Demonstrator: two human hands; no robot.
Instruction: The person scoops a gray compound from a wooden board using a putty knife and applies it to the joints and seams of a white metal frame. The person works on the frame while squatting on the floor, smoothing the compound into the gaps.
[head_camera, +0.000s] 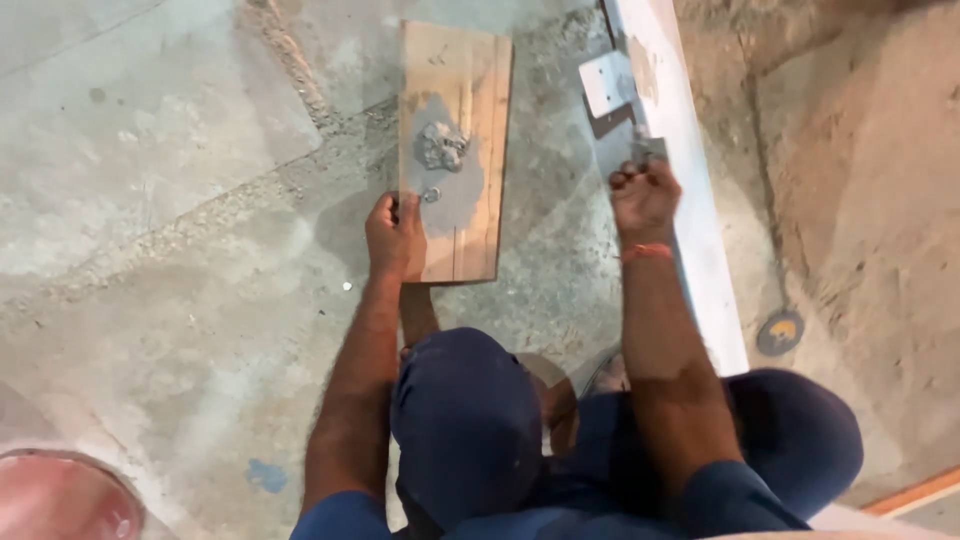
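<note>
Rough wooden board (455, 150), matt concrete floor (170, 200)

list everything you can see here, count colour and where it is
wooden board: 1, light brown, flat on the floor at top centre
putty blob: 1, grey, on a grey smear in the middle of the board
metal blade tool: 1, silvery grey, top right, against the white strip
white strip: 1, white, running from the top edge down the right
round disc: 1, dark with a yellow mark, on the floor at right
tub rim: 1, reddish, bottom left corner
concrete floor: 1, grey, all around
trousers: 1, dark blue, bottom centre
left hand: 1, on the board's near left edge
right hand: 1, closed on the tool's handle
</note>
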